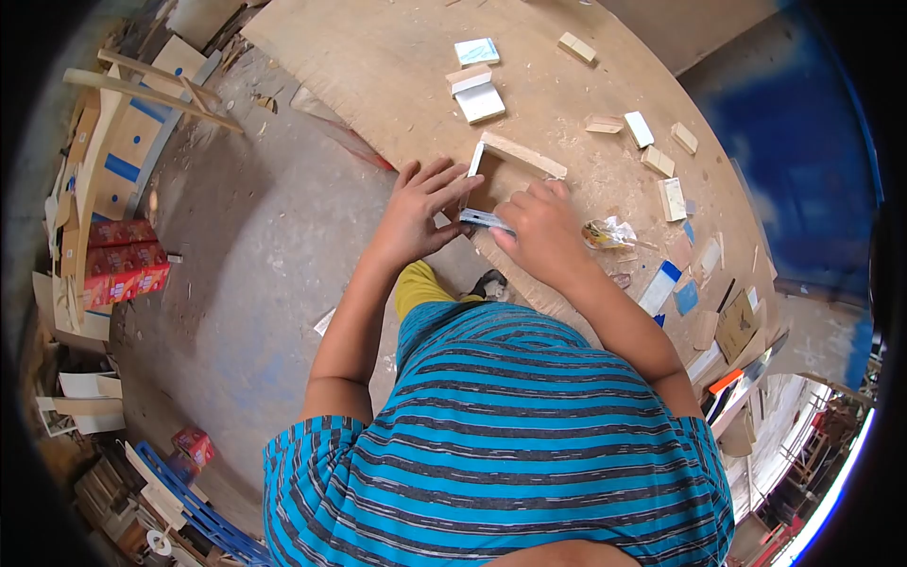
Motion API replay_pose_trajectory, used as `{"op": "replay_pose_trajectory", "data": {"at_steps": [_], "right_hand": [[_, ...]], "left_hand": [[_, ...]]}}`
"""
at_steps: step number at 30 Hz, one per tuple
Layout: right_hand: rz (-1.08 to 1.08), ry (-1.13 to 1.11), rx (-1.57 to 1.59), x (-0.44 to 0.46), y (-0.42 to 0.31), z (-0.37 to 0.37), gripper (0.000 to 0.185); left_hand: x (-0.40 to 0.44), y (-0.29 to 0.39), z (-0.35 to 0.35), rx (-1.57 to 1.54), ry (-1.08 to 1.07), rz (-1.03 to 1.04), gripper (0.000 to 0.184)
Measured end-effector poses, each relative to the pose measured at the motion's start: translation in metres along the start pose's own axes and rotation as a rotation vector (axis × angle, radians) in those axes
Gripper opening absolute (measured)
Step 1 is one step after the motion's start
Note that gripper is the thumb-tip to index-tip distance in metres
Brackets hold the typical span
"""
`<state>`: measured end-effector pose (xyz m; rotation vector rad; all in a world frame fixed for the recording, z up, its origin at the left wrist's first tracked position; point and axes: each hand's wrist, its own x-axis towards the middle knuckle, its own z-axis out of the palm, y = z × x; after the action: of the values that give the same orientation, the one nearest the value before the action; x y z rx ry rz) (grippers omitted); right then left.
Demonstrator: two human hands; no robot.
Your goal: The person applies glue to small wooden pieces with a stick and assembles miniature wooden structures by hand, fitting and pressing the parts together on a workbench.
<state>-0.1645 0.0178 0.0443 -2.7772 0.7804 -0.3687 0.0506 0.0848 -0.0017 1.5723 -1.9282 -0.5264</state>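
Near the table's edge stands a small open wooden frame (522,154), with a pale wood strip along its far side and a white strip on its left. My left hand (422,210) is at the frame's left corner, fingers apart, its fingertips touching the white strip. My right hand (546,230) is closed around a grey metal tool (487,221), its thumb along it, at the near side of the frame. The tool's tip points left, close to my left thumb. The palm side of my right hand is hidden.
Several small wood blocks (577,48) lie on the wooden table (378,61). A crumpled clear wrapper (610,233) lies right of my right hand, with blue-and-white scraps (659,288) beyond. Red boxes (121,262) stand on the floor at left.
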Motion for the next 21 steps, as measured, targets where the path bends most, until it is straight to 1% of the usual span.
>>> {"op": "replay_pose_trajectory", "data": {"at_steps": [16,21], "right_hand": [[-0.011,0.079,0.029,-0.0021,0.003,0.0048,0.015],[-0.001,0.095,0.03,-0.0025,0.0038,0.0071,0.015]], "left_hand": [[0.0005,-0.0045,-0.0046,-0.079,-0.015,-0.022,0.077],[0.0001,0.0002,-0.005,-0.054,0.01,-0.002,0.08]]}}
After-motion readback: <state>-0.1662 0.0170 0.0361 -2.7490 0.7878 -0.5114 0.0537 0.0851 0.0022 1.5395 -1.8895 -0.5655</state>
